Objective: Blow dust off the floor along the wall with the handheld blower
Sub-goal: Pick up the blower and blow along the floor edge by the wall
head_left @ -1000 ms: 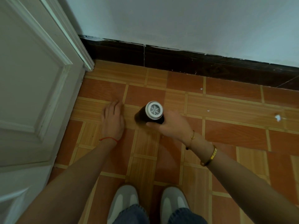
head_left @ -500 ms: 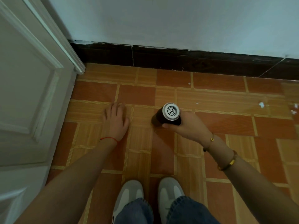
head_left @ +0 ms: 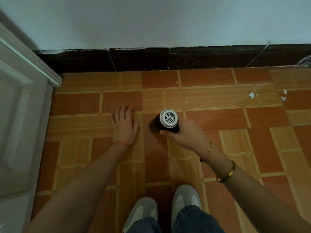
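Observation:
My right hand (head_left: 186,136) grips the handheld blower (head_left: 165,121), a black cylinder whose white grilled rear end faces the camera; its nozzle points down and away toward the floor. My left hand (head_left: 124,126) rests flat on the orange tiled floor (head_left: 218,118) with fingers straight, a hand's width left of the blower. Small white bits of debris (head_left: 251,95) lie on the tiles to the right, and smaller specks (head_left: 176,82) lie near the dark skirting board (head_left: 168,59) under the pale wall (head_left: 151,22).
A white panelled door (head_left: 18,115) stands at the left, its edge meeting the skirting. My two grey shoes (head_left: 141,211) and jeans are at the bottom. Something grey (head_left: 305,62) shows at the far right edge by the skirting.
The view has swung right along the wall, showing more debris at the right. My right hand and the blower have shifted slightly right; my left hand stays flat on the floor.

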A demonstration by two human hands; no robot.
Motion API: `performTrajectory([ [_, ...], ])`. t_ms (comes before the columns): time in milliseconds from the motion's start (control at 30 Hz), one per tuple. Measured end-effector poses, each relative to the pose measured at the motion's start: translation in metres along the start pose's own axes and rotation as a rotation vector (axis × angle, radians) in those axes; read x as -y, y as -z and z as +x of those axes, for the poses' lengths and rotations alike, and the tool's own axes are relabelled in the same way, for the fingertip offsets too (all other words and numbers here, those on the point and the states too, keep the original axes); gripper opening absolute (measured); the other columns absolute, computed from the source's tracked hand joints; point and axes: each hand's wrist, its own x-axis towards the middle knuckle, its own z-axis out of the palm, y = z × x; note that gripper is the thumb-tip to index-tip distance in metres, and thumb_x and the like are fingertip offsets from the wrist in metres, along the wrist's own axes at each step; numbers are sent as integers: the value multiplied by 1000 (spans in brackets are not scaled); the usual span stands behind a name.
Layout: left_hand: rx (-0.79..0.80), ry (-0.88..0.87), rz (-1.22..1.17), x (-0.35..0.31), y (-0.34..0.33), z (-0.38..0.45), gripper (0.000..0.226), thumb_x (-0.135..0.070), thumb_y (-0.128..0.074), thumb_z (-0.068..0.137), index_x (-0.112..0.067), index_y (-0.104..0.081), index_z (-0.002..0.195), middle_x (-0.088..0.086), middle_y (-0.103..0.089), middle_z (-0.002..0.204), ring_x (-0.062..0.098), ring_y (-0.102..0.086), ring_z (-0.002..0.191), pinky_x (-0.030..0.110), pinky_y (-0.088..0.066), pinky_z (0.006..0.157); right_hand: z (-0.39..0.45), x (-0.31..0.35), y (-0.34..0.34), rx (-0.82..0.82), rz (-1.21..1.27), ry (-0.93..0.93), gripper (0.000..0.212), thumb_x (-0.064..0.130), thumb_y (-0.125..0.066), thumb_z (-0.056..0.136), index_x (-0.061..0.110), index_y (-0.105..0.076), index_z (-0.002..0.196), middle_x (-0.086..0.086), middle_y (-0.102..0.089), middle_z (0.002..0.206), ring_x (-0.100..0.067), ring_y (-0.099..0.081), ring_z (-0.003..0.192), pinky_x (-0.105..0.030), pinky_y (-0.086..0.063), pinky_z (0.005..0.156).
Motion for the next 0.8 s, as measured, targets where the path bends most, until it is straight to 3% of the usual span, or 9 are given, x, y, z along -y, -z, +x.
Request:
performTrajectory([
  [167,1,-7,14,-15,-10,24,51,-31,-43,93,-12,-45,140,15,-44,144,35,-35,136,58,-27,113,23,-23,8,-249,74,-157,70,66,-60,79,20,-50,130,0,-72,100,-21,-68,88,-40,-56,69],
  [300,-17,-60,30,-31,-21,46,49,-28,-49,94,-11,-46,140,17,-46,143,37,-37,134,59,-28,112,48,-36,20,-338,112,-197,64,57,-64,83,15,-51,130,-3,-71,102,-22,-67,91,-34,-53,67],
  [467,-4,-85,48,-45,-40,59,49,-31,-43,96,-13,-43,141,15,-42,147,35,-33,138,62,-20,116,82,-57,39,-452,211,-262,62,51,-67,83,17,-51,131,0,-69,110,-18,-65,97,-31,-51,72],
  [667,-57,-86,49,-45,-44,58,50,-32,-40,96,-13,-44,142,13,-41,149,33,-32,140,61,-16,118,115,-68,54,-424,279,-200,61,49,-68,82,16,-53,131,1,-68,117,-16,-64,106,-24,-47,78],
  [800,-58,-89,54,-45,-43,59,50,-33,-40,96,-14,-45,142,11,-42,149,32,-33,140,60,-17,117,124,-67,57,-359,239,-143,55,49,-68,83,17,-55,126,1,-70,110,-19,-68,94,-24,-50,76],
])
